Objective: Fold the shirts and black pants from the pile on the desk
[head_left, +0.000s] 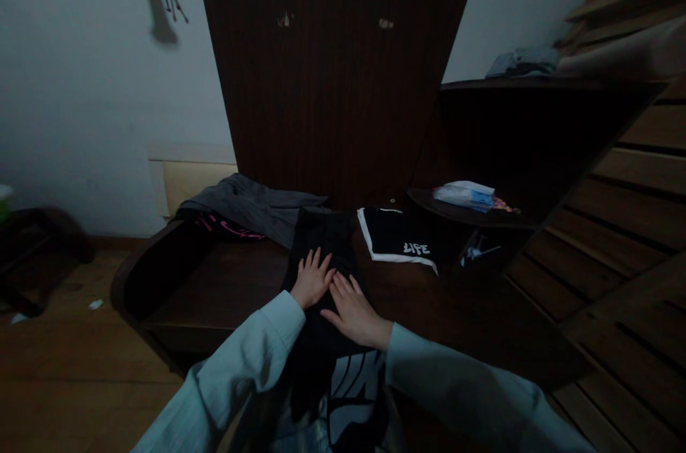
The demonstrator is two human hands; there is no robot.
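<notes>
A black garment (324, 231) with a large pale print lies lengthwise over the dark wooden bench top (225, 289) and runs down toward me at the bottom of the view. My left hand (311, 280) rests flat on it, fingers spread. Beside it my right hand (354, 314) also presses flat on the cloth, its fingertips close to the left hand and its thumb apart. Neither hand grips anything. What kind of garment it is I cannot tell in this dim light.
A folded black-and-white garment (399, 239) with white lettering lies to the right. Grey cloth (251, 197) and a black piece with pink print (228, 226) are at the left. A corner shelf (461, 216) holds a white-and-blue packet (465, 194). Wooden slats (632, 188) stand far right.
</notes>
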